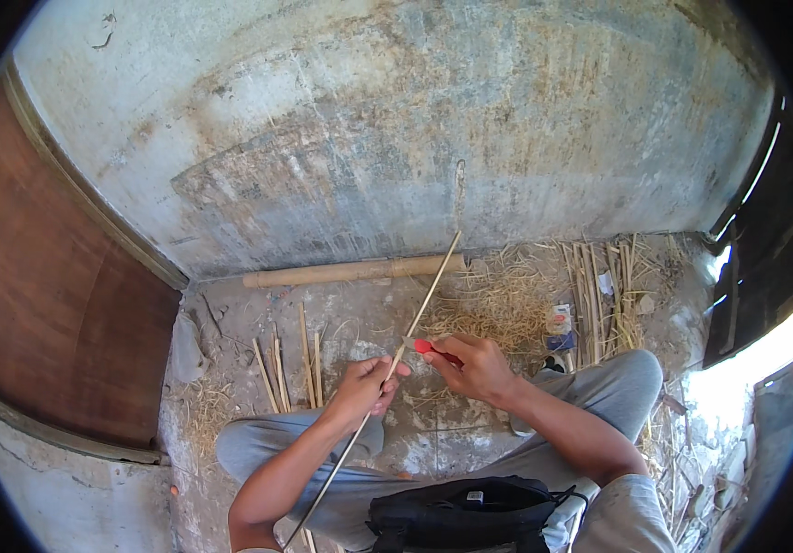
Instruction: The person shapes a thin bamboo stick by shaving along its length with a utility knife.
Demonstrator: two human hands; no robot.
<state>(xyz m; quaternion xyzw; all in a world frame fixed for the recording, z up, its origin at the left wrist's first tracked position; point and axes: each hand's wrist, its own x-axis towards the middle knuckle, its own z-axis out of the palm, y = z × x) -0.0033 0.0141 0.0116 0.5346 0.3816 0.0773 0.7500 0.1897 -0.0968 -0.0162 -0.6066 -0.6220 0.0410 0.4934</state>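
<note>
A long, thin bamboo stick [432,288] slants across the middle, its far end near the wall and its near end passing down over my left leg. My left hand [366,387] is closed around its middle. My right hand [479,370] grips a red-handled knife [425,347] just to the right. The knife's short blade end meets the stick just beyond my left fingers; whether it bites into the stick is too small to tell. My right fingers cover most of the handle.
A thick bamboo pole [350,272] lies along the stained wall [470,120]. Shavings [493,309] are heaped before it. Split bamboo strips [588,295] lie at right beside a small box [559,320]; more strips [307,355] lie left. A black bag [461,516] rests at my lap.
</note>
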